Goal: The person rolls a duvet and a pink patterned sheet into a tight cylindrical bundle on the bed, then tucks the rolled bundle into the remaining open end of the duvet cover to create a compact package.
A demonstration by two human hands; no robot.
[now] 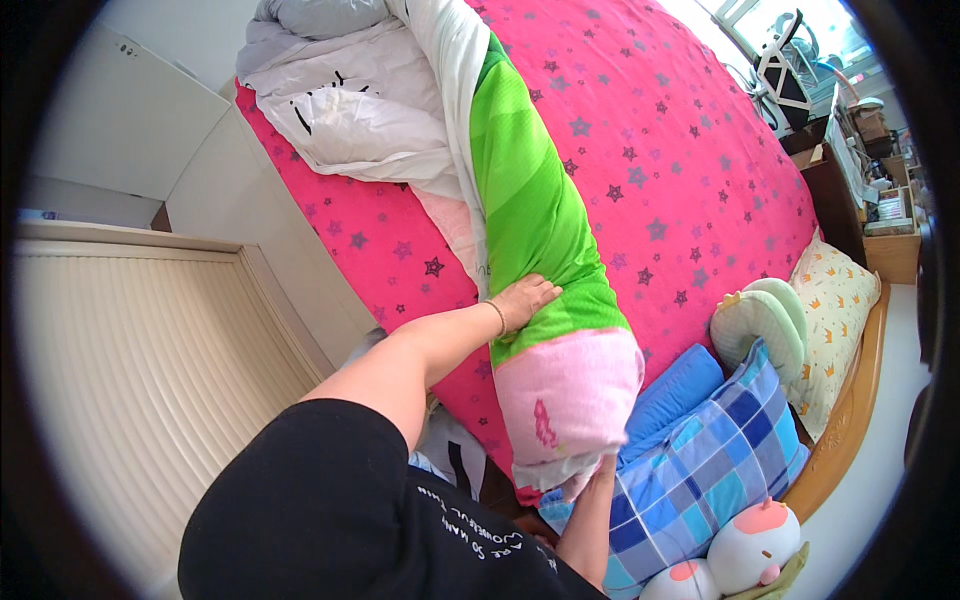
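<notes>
A long folded bundle of bedding runs down the bed, with a bright green textured quilt as its upper part. Its near end is a pink blanket with a darker pink mark and a ragged whitish edge. My left hand, with a bracelet at the wrist, lies palm down on the green quilt just above the pink end. My right forearm reaches up to the pink blanket's near edge, where the cloth hides my right hand. A white cover with black markings lies bunched along the bundle's left side.
Beneath is a pink star-patterned sheet. At right lie a blue checked pillow, a rolled blue cloth, a green neck pillow and a crown-print pillow by the wooden headboard. White plush toys sit below.
</notes>
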